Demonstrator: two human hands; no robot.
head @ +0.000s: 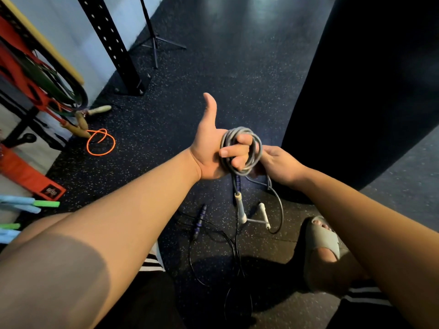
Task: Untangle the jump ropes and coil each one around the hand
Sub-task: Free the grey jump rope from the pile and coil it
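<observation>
A grey jump rope [257, 148] is coiled in several loops around the curled fingers of my left hand [211, 150], whose thumb sticks up. My right hand [278, 162] pinches the coil's right side, and a loose length of the grey rope hangs below it. The rope's two white handles [240, 207] dangle under my hands, one hanging straight down, the other [264, 214] near the floor. A black jump rope [213, 243] with purple handles [200, 219] lies in loose loops on the floor below.
The dark speckled rubber floor [249, 79] stretches ahead. At left stand a black perforated rack post [114, 43], hanging resistance bands [47, 79], an orange rope [101, 142] with wooden handles, and blue-green handles [28, 204]. A black punching bag [368, 79] fills the right. My sandalled foot [325, 245] is at lower right.
</observation>
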